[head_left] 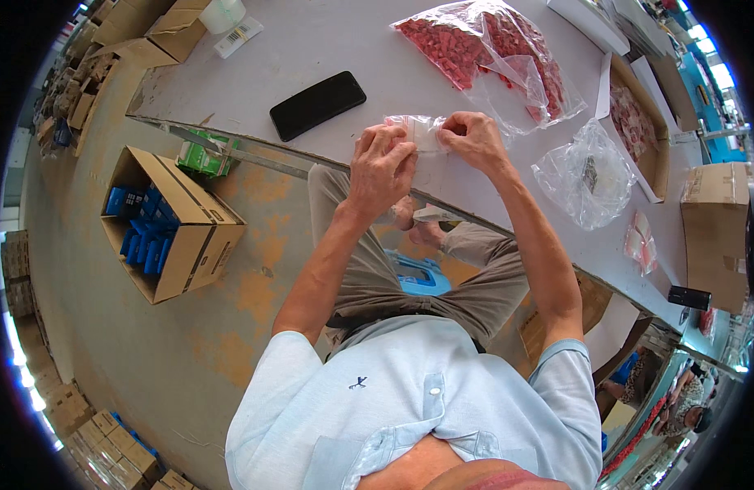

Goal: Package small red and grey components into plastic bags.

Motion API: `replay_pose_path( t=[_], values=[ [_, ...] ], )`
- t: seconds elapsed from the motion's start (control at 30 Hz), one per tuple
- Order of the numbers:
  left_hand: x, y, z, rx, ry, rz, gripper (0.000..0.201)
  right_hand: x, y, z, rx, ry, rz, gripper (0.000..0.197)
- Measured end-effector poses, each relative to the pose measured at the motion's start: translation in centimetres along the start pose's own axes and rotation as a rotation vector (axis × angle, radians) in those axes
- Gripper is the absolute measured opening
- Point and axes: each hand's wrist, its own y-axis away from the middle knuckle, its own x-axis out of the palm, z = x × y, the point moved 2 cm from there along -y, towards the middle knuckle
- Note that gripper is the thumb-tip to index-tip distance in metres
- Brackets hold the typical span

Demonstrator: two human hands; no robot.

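Observation:
A small clear plastic bag (427, 135) with a white area lies between my two hands at the table's near edge. Some red shows at its left end. My left hand (381, 170) has curled fingers closed on that end. The bag's right end is pinched between the thumb and fingers of my right hand (477, 140). Just beyond my hands rests a large clear bag (520, 61) full of small red pieces. To the right is a crumpled clear bag (588, 175) with something dark in it. A black phone (318, 105) lies left of my hands.
An open carton (655, 155) of filled small bags stands at the right, beyond a flat red-and-clear packet (640, 242). A closed cardboard box (714, 237) sits further right. On the floor at left is a carton (199, 237) holding blue items, near a green box (204, 157).

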Motion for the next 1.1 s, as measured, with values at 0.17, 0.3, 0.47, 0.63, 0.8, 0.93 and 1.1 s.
replay_pose_path(
  t=[0.17,0.3,0.47,0.63,0.8,0.93,1.1],
  values=[
    [0.0,-0.1,-0.2,0.008,-0.028,0.006,0.018,-0.5,0.5,-1.1,0.003,-0.110,-0.059,0.018],
    [0.2,0.2,0.4,0.027,-0.031,0.010,0.021,-0.1,0.8,1.0,-0.034,0.086,-0.043,0.021],
    [0.3,0.1,0.0,0.020,-0.029,0.003,0.025,0.6,0.2,0.3,-0.023,0.117,0.031,0.026],
    [0.3,0.2,0.1,0.008,-0.044,-0.004,0.024,-0.2,0.5,-1.0,0.061,-0.216,-0.051,0.019],
    [0.4,0.0,0.0,0.005,-0.045,-0.021,0.020,-1.0,1.1,-1.6,0.170,-0.398,-0.028,0.018],
    [0.4,0.1,0.0,0.012,-0.053,-0.014,0.022,-1.6,2.4,-2.2,0.167,-0.689,-0.086,0.015],
    [-0.5,-1.5,-1.6,-0.027,0.034,-0.087,0.027,-4.1,4.9,-1.7,0.021,-0.622,-0.133,0.015]
  ],
)
